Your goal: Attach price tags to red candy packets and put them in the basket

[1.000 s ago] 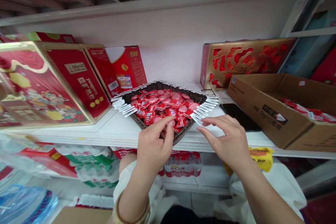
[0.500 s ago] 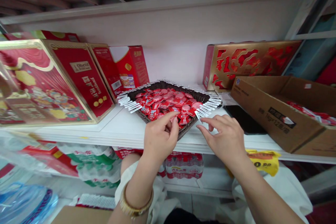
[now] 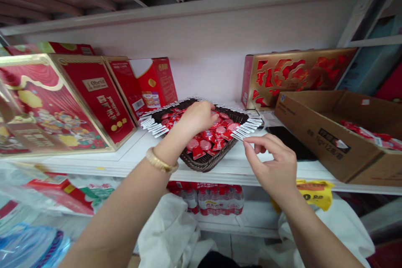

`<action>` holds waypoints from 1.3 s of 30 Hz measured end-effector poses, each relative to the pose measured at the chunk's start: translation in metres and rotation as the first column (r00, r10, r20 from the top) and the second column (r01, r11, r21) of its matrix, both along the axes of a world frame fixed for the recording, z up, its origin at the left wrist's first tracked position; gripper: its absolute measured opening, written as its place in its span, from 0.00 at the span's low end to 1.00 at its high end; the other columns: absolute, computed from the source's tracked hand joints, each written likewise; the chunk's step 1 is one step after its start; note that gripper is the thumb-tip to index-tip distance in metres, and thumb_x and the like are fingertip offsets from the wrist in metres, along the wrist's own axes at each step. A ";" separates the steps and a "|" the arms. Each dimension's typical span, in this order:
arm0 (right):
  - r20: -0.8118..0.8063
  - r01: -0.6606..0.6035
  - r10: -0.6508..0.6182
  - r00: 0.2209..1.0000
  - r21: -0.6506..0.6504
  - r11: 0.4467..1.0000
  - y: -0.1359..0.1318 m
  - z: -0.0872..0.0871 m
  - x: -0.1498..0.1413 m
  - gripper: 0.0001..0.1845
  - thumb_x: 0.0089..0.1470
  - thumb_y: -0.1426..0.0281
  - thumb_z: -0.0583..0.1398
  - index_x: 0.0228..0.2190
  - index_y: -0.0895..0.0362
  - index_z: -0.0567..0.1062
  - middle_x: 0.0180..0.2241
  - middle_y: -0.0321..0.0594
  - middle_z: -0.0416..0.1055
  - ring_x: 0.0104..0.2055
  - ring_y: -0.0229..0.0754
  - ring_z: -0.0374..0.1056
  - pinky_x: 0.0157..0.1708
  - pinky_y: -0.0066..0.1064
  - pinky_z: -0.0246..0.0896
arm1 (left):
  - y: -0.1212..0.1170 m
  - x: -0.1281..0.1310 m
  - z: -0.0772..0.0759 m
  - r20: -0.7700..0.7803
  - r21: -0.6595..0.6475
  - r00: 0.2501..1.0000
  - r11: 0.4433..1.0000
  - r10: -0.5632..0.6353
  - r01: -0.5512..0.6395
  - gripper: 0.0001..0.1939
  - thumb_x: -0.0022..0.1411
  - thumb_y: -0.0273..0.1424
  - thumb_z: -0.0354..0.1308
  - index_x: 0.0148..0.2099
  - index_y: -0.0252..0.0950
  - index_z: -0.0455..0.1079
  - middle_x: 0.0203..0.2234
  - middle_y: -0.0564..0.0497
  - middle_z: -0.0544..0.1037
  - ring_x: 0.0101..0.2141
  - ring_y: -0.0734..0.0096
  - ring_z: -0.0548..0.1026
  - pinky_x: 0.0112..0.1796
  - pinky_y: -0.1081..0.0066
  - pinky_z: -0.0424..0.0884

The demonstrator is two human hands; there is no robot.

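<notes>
A dark woven basket [image 3: 204, 165] on the white shelf holds many red-wrapped candies [image 3: 206, 145]. Small white strips [image 3: 151, 124] line its rim, packed side by side. My left hand [image 3: 197, 118] reaches over the basket with its fingers curled down at the candies; whatever lies between the fingertips is hidden. At the basket's right corner, my right hand [image 3: 276, 160] pinches the end of a white strip [image 3: 238, 137] between thumb and forefinger. A gold bracelet [image 3: 160, 161] sits on my left wrist.
Red and gold gift boxes [image 3: 94, 96] stand left of the basket, and a gold box [image 3: 292, 75] leans at the back right. An open cardboard carton [image 3: 314, 134] and a black phone [image 3: 292, 142] lie right. Bottled-drink packs [image 3: 220, 201] sit on the shelf below.
My left hand has moved from the basket's front edge forward, over the candies. My right hand stays by the right corner, and the strip at its fingertips now lies closer to the rim.
</notes>
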State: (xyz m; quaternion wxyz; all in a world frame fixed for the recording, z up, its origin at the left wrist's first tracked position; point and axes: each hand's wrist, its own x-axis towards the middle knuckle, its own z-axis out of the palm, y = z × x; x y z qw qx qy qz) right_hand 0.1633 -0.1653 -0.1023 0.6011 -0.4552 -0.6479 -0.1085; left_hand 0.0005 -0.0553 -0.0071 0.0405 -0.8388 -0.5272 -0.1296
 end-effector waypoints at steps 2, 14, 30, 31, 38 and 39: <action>-0.039 0.005 -0.005 0.999 0.001 1.000 -0.006 0.002 0.002 0.04 0.56 0.72 0.61 0.32 0.55 0.78 0.24 0.35 0.67 0.28 0.37 0.63 0.29 0.31 0.59 | 0.019 0.014 0.002 -0.098 -0.085 0.995 0.996 0.026 -0.034 0.17 0.65 0.36 0.55 0.46 0.28 0.77 0.44 0.34 0.80 0.46 0.51 0.77 0.46 0.63 0.70; -0.484 -0.322 0.200 0.852 -0.182 0.929 -0.015 -0.011 0.016 0.04 0.54 0.68 0.64 0.29 0.55 0.77 0.26 0.36 0.76 0.28 0.37 0.70 0.31 0.28 0.65 | 0.033 0.020 -0.010 -0.003 -0.199 1.000 0.980 0.014 -0.014 0.13 0.54 0.27 0.65 0.43 0.29 0.77 0.39 0.40 0.80 0.42 0.55 0.77 0.42 0.65 0.71; -0.809 -0.666 0.359 0.466 -0.054 0.744 -0.027 -0.009 0.024 0.13 0.48 0.57 0.69 0.27 0.54 0.78 0.25 0.38 0.76 0.27 0.37 0.71 0.28 0.30 0.70 | -0.066 -0.008 -0.015 0.973 -0.229 0.115 0.908 0.201 0.351 0.06 0.57 0.30 0.58 0.30 0.35 0.66 0.22 0.54 0.77 0.24 0.75 0.78 0.31 0.74 0.77; -0.816 -0.691 0.365 0.448 -0.058 0.720 -0.028 -0.009 0.025 0.13 0.49 0.57 0.68 0.28 0.54 0.78 0.25 0.37 0.76 0.26 0.37 0.71 0.28 0.30 0.70 | -0.080 -0.006 -0.021 0.960 -0.254 0.007 0.863 0.279 0.436 0.06 0.56 0.29 0.60 0.30 0.35 0.65 0.22 0.54 0.77 0.24 0.74 0.79 0.30 0.74 0.77; -0.852 -0.713 0.358 0.382 -0.026 0.700 -0.038 -0.008 0.025 0.12 0.46 0.59 0.70 0.26 0.54 0.78 0.24 0.37 0.76 0.24 0.37 0.70 0.26 0.28 0.69 | -0.146 0.019 -0.067 0.803 -0.341 -0.137 0.636 0.580 0.693 0.16 0.54 0.31 0.67 0.37 0.36 0.60 0.27 0.53 0.81 0.24 0.68 0.82 0.25 0.73 0.79; -0.840 -0.682 0.359 0.407 -0.018 0.731 -0.040 -0.009 0.025 0.12 0.45 0.60 0.71 0.27 0.54 0.79 0.24 0.38 0.76 0.25 0.37 0.71 0.26 0.29 0.69 | -0.150 0.023 -0.071 0.793 -0.330 -0.163 0.640 0.586 0.694 0.17 0.55 0.31 0.66 0.38 0.37 0.60 0.27 0.53 0.81 0.26 0.67 0.82 0.26 0.73 0.79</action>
